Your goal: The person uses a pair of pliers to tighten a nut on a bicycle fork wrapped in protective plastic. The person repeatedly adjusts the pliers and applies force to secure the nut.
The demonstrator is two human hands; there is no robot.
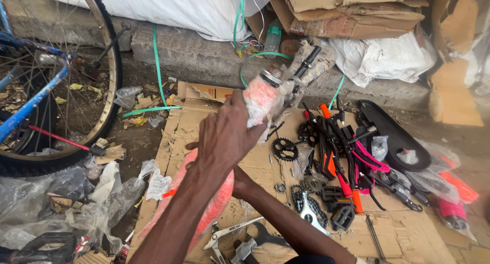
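My left hand is closed around an orange bicycle frame part wrapped in clear plastic and holds it tilted up above the cardboard sheet. The part's metal end points up and away from me. Its lower orange length runs down under my left forearm. My right arm reaches in from the lower right to that lower length. The right hand itself is hidden behind my left forearm, so its grip cannot be seen.
A blue bicycle with its wheel stands at left. On the cardboard lie a sprocket, a chain, black pedals, pink and black parts, a black chain guard, pliers and a wrench. Plastic bags lie at lower left, with boxes behind.
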